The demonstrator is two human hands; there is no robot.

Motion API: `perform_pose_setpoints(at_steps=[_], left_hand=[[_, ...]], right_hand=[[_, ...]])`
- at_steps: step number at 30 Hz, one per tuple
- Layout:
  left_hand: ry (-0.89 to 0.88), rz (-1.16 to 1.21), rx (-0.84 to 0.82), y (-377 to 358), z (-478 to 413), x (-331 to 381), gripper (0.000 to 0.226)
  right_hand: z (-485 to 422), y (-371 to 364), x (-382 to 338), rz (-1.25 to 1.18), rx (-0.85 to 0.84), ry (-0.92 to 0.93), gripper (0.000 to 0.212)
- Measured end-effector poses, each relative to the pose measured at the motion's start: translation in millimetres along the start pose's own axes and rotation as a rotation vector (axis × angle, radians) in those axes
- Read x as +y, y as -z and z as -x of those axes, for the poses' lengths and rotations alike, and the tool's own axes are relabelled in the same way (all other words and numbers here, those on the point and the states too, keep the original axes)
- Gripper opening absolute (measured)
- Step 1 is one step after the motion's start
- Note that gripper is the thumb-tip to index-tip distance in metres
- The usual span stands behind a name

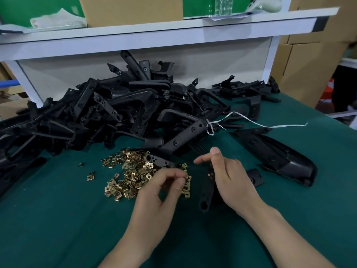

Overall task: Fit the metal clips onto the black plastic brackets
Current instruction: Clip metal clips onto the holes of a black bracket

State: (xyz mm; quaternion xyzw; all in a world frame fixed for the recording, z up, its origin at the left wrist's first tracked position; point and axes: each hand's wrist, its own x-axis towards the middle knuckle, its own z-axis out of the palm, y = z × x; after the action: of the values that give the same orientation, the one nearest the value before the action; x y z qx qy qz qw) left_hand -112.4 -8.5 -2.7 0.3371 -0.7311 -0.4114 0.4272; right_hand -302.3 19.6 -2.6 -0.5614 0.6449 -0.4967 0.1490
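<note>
Lying heaped on the table [58,219], brackets [116,109] backed a pile of clips [133,175]. The left hand [160,192] pinched thumb to forefinger at the pile's right edge, too blurred to tell if it held a clip. The right hand [229,178] gripped a bracket [205,198] just beside it, forefinger straight.

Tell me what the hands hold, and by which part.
Right hand: a bracket, by its upper half. Left hand pinches over the clips; too blurred to tell whether it holds one.
</note>
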Motion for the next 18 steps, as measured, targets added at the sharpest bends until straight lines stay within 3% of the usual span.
perform_pose_setpoints(at_steps=[18], left_hand=[[0.118,0.130,-0.029,-1.2,-3.7,2.9,0.023]], right_hand=[[-1.6,-0.4,-0.2,-0.049,-0.114,-0.054,0.063]])
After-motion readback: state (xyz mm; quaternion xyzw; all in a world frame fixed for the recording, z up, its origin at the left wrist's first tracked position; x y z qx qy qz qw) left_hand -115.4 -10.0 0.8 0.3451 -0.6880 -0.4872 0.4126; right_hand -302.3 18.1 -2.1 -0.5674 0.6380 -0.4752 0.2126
